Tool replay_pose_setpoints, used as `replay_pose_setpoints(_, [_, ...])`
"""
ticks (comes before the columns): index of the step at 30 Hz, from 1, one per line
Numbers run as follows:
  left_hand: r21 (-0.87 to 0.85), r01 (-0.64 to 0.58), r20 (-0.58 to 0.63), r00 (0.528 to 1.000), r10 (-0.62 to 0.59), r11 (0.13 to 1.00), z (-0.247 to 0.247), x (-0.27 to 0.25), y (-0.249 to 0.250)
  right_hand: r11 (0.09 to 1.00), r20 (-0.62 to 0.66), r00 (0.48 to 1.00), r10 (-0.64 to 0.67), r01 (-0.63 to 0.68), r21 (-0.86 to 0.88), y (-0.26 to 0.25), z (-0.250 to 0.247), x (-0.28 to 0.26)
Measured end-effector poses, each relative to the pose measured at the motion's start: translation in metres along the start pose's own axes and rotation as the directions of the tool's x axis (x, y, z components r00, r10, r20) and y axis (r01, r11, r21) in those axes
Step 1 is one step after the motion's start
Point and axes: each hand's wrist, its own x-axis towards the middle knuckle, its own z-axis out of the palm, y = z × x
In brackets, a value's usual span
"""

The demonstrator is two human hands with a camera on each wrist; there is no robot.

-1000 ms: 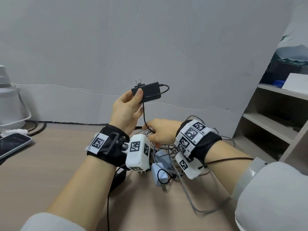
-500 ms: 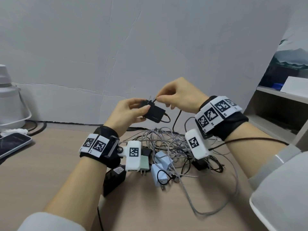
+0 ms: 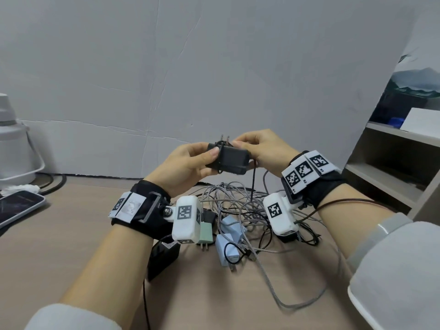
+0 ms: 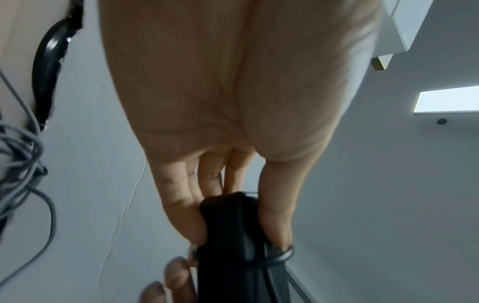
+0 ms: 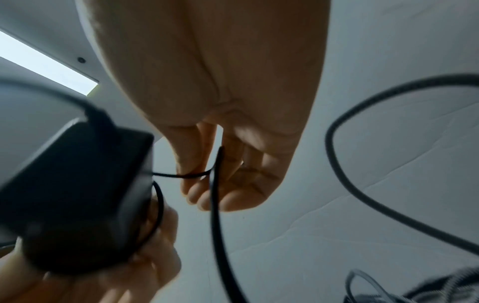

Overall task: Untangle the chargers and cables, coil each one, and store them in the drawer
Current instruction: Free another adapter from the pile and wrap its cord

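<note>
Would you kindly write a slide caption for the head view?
Left hand grips a black rectangular charger while right hand winds its thin black cord around it.

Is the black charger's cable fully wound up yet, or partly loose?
Partly loose: loops circle the black charger, but its cable hangs down to the cable pile.

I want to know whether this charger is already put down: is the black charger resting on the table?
No, the black charger is held up above the table, gripped by the left hand with the right hand at its cable.

charger [image 3: 229, 159] above cables [image 3: 240, 206], phone [image 3: 16, 206] left
</note>
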Motion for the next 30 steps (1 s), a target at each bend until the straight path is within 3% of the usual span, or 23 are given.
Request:
replay_pose_setpoints(4, [-0.139,-0.057,-0.084,0.995,0.046,0.989,0.009,0.004,0.002,0.997,0.078,0.994,0.075,-0.073,-0.038,0.012,0.017,-0.004])
replay_pose_setpoints(8, [-0.232,-0.137,-0.244,0.966,0.079,0.963,0.014,0.009,-0.003,0.953,0.195,0.965,0.177,-0.118,-0.28,0.017,0.038,-0.008])
replay_pose_setpoints(12, [-0.13,-0.173,-0.411,0.906,0.105,0.976,0.007,0.013,-0.008,0.774,0.297,0.896,0.331,-0.077,-0.629,0.011,0.057,-0.016])
replay_pose_setpoints(14, [-0.089,-0.154,-0.467,0.879,0.096,0.984,0.005,0.014,-0.012,0.708,0.299,0.889,0.346,-0.039,-0.705,0.004,0.061,-0.018])
replay_pose_setpoints(17, [0.069,-0.094,-0.538,0.835,0.117,0.993,0.006,0.014,-0.02,0.703,0.317,0.898,0.305,0.012,-0.711,-0.005,0.057,-0.019])
replay_pose_setpoints(22, [0.273,-0.012,-0.512,0.845,0.155,0.962,0.001,0.012,-0.028,0.801,0.232,0.971,0.059,0.093,-0.591,-0.018,0.03,-0.015])
replay_pose_setpoints(27, [0.262,0.013,-0.36,0.929,0.085,0.965,0.003,0.005,-0.016,0.886,0.081,0.99,-0.113,0.137,-0.444,-0.027,0.001,-0.009])
replay_pose_setpoints(30, [0.286,0.016,-0.229,0.972,0.053,0.958,0.007,0.0,-0.009,0.881,0.025,0.984,-0.174,0.167,-0.444,-0.027,-0.006,-0.006])
